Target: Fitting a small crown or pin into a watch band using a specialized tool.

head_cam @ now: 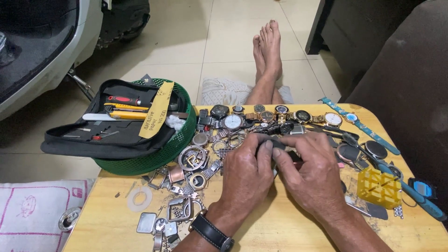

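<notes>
My left hand (246, 171) and my right hand (311, 172) meet over the middle of a small wooden table (275, 224), fingertips pinching a small dark watch part (280, 144) between them. The part is mostly hidden by my fingers, so its exact kind is unclear. A black-strapped wristwatch (212, 232) sits on my left wrist. Just beyond my hands lies a row of wristwatches (275, 114) along the table's far edge.
A green mesh basket (158, 156) holding an open black tool case (112, 126) stands at the left. Loose watch cases and bezels (186, 182) litter the left half. A yellow plastic holder (379, 187) and blue-handled tools (415, 196) lie right. My bare feet (267, 49) stretch out on the tiled floor.
</notes>
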